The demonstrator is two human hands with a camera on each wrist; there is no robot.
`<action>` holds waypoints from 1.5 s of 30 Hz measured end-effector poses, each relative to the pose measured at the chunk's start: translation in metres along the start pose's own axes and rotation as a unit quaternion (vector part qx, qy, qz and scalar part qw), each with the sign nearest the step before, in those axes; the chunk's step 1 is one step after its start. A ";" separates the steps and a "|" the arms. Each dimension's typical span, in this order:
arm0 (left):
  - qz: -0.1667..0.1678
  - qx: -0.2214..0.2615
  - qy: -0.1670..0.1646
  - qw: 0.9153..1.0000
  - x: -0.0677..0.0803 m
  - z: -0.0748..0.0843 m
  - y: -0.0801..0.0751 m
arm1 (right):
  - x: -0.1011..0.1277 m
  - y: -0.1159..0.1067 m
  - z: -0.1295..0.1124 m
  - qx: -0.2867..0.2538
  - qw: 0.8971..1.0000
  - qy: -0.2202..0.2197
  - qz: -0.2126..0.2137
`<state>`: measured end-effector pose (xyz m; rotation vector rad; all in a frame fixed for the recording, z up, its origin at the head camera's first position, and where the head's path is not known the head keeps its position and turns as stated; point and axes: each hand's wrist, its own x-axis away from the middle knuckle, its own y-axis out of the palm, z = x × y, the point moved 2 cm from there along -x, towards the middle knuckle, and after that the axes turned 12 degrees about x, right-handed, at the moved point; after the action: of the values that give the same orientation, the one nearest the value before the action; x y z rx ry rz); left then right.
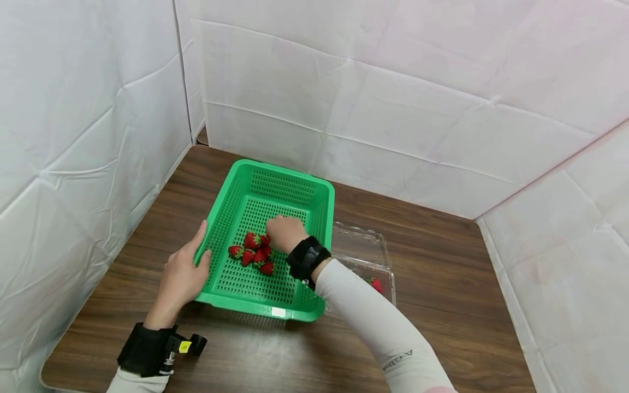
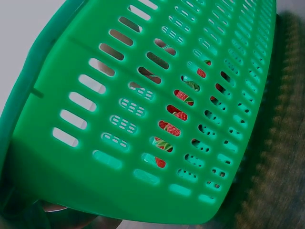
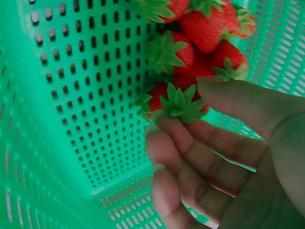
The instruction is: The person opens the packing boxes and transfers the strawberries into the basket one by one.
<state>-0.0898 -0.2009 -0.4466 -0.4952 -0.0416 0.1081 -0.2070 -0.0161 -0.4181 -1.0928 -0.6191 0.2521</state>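
A green slotted basket stands on a brown wooden table. My left hand grips its left rim, thumb inside the wall. My right hand reaches into the basket over a small heap of red strawberries. In the right wrist view, its thumb and fingers pinch one strawberry by the leafy top, at the edge of the heap. The left wrist view shows the basket's outer wall, with strawberries visible through the slots.
A clear plastic clamshell box lies open just right of the basket, with one strawberry in it, partly behind my right sleeve. White padded walls close off the table at the back, left and right.
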 end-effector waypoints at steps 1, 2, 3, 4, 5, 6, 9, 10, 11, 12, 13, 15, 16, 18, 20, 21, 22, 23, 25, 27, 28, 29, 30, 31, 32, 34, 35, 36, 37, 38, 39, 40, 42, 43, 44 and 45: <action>0.000 0.000 0.000 1.000 0.000 0.000 0.000 | -0.001 0.001 -0.001 0.002 1.000 0.001 0.000; 0.000 0.000 0.000 1.000 0.000 0.000 0.000 | -0.001 0.002 -0.001 0.003 1.000 0.003 0.000; 0.000 0.000 0.001 1.000 0.000 0.000 0.000 | -0.002 0.003 -0.002 0.003 1.000 0.006 0.001; 0.001 0.000 0.001 1.000 0.000 0.000 0.000 | -0.002 0.004 -0.002 0.004 1.000 0.008 0.001; 0.002 0.000 0.002 1.000 0.001 0.000 0.000 | -0.003 0.004 -0.001 0.005 1.000 0.009 0.002; 0.004 -0.001 0.004 1.000 0.001 0.000 0.000 | -0.003 0.005 -0.001 0.005 1.000 0.009 0.004; 0.005 -0.001 0.008 1.000 0.001 0.000 0.000 | -0.003 0.006 0.000 0.003 1.000 0.010 0.009; 0.005 -0.001 0.009 1.000 0.001 0.000 0.000 | -0.002 0.007 0.000 0.002 1.000 0.009 0.009; 0.006 -0.001 0.010 1.000 0.001 0.000 0.000 | -0.002 0.007 0.001 -0.001 1.000 0.008 0.010; 0.007 -0.001 0.012 1.000 0.001 0.001 0.000 | -0.002 0.007 0.001 -0.004 1.000 0.007 0.010; 0.007 -0.001 0.012 1.000 0.001 0.001 0.000 | -0.001 0.007 0.002 -0.006 1.000 0.007 0.009; 0.008 -0.001 0.014 1.000 0.001 0.001 0.000 | 0.000 0.007 0.003 -0.009 1.000 0.005 0.008; 0.009 -0.001 0.014 1.000 0.002 0.001 0.000 | 0.001 0.007 0.003 -0.012 1.000 0.003 0.005; 0.009 -0.001 0.015 1.000 0.002 0.001 0.000 | 0.002 0.006 0.004 -0.017 1.000 0.002 0.000; 0.010 0.000 0.015 1.000 0.001 0.000 0.000 | 0.004 0.005 0.005 -0.019 1.000 0.000 -0.005; 0.010 0.000 0.014 1.000 0.001 0.000 0.000 | 0.006 0.004 0.006 -0.022 1.000 -0.001 -0.008; 0.010 0.000 0.013 1.000 0.001 0.000 0.000 | 0.007 0.003 0.006 -0.025 1.000 -0.003 -0.009; 0.009 0.000 0.012 1.000 0.001 0.000 0.000 | 0.009 0.002 0.007 -0.029 1.000 -0.003 -0.010; 0.009 -0.001 0.011 1.000 0.001 0.000 0.000 | 0.012 0.000 0.009 -0.036 0.999 -0.004 -0.012; 0.008 -0.001 0.009 1.000 0.001 0.001 0.000 | 0.016 -0.002 0.011 -0.048 0.999 -0.003 -0.013; 0.008 -0.001 0.009 1.000 0.001 0.001 0.000 | 0.018 -0.003 0.012 -0.056 0.998 -0.002 -0.013; 0.008 -0.001 0.010 1.000 0.001 0.001 0.000 | 0.020 -0.005 0.014 -0.065 0.998 0.000 -0.013; 0.008 -0.001 0.010 1.000 0.001 0.001 0.000 | 0.022 -0.006 0.015 -0.075 0.997 0.000 -0.011; 0.009 -0.002 0.011 1.000 0.001 0.001 0.000 | 0.025 -0.007 0.017 -0.085 0.996 0.001 -0.010; 0.009 -0.002 0.012 1.000 0.001 0.001 0.000 | 0.028 -0.009 0.018 -0.094 0.996 0.000 -0.008; 0.010 -0.002 0.013 1.000 0.001 0.000 0.000 | 0.035 -0.012 0.022 -0.110 0.994 0.000 0.000; 0.009 -0.002 0.013 1.000 0.001 0.000 0.000 | 0.038 -0.013 0.024 -0.118 0.993 0.001 0.005; 0.009 -0.003 0.012 1.000 0.001 0.000 0.000 | 0.042 -0.014 0.026 -0.124 0.992 0.001 0.011; 0.009 -0.003 0.012 1.000 0.001 0.000 0.000 | 0.045 -0.016 0.028 -0.129 0.991 0.002 0.021; 0.009 -0.003 0.011 1.000 0.001 0.000 0.001 | 0.049 -0.017 0.030 -0.137 0.990 0.003 0.028; 0.008 -0.003 0.011 1.000 0.001 0.000 0.001 | 0.053 -0.017 0.031 -0.144 0.989 0.002 0.037; 0.008 -0.003 0.011 1.000 0.001 0.000 0.001 | 0.057 -0.018 0.033 -0.151 0.987 0.001 0.049; 0.008 -0.003 0.010 1.000 0.001 0.000 0.001 | 0.065 -0.019 0.037 -0.167 0.983 -0.001 0.071; 0.008 -0.003 0.010 1.000 0.000 0.000 0.001 | 0.070 -0.019 0.038 -0.176 0.981 -0.001 0.081; 0.007 -0.003 0.010 1.000 0.000 0.000 0.002 | 0.074 -0.019 0.040 -0.182 0.979 0.000 0.088; 0.006 -0.002 0.010 1.000 0.000 0.000 0.002 | 0.078 -0.019 0.042 -0.188 0.978 0.002 0.096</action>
<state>-0.0895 -0.1995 -0.4476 -0.5015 -0.0193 0.1154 -0.1702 0.0443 -0.3611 -1.5209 -0.5702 0.3077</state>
